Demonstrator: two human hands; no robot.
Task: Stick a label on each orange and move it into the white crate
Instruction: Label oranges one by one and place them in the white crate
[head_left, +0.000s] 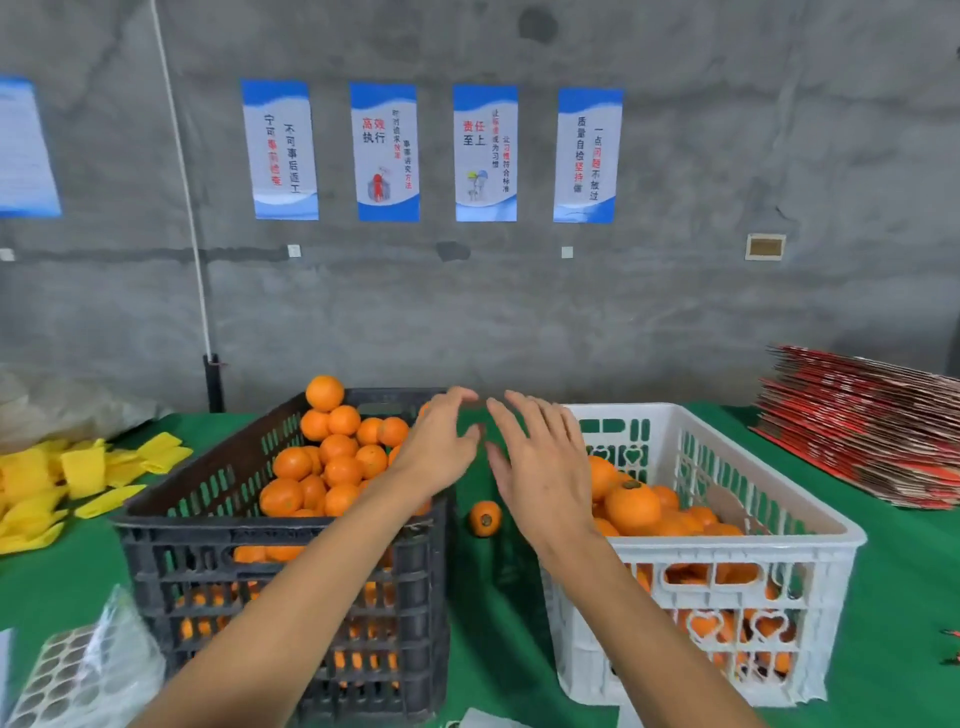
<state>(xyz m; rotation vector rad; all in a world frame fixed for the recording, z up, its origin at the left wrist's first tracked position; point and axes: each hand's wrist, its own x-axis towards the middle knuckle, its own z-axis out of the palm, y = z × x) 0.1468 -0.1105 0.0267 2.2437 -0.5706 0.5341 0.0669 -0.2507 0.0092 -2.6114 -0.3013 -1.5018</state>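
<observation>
Orange fruit fills the black crate (171, 525) at centre left of the frame, heaped above its rim, and a lower layer sits in the white crate (831, 540) at centre right. One loose orange (485, 517) lies on the green tablecloth (904, 613) in the gap between the two crates, just below my hands.

My left hand (439, 441) reaches over the black crate's far right corner, fingers spread and curled, gripping nothing. My right hand (540, 467) hovers beside it over the gap, palm down and fingers splayed, also empty. The two are close but not touching; I judge they are poised between fruits, likely to go for the stray one.

At the lower left corner lies the label sheet (52, 680) in clear plastic, near my left arm so stickers stay within reach. Yellow foam sleeves (78, 467) pile at the left edge, and flattened red cartons (872, 431) stack at the right, both clear of the working gap.
</observation>
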